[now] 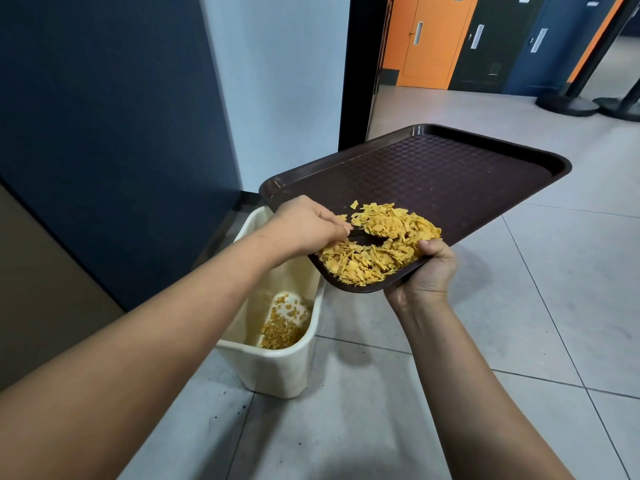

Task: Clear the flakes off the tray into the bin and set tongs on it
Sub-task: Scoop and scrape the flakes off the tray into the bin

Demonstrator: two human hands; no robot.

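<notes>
Flakes, yellow, piled at the near corner of the brown tray, right between my two hands. Pile has a bare curved gap in it beside my left fingertips. Tray is tilted, near corner low, far end raised away from me, held in the air above the floor. My right hand grips that near corner from below, thumb curled over the rim and touching the flakes. My left hand reaches in from the left over the tray's edge, fingers bent down into the flakes; cannot tell if they pinch any. Cream bin stands on the floor under my left forearm, just below and left of the tray's low corner, with some flakes already at its bottom. Beyond my left hand, a dark blue wall; beyond the tray, orange lockers.
</notes>
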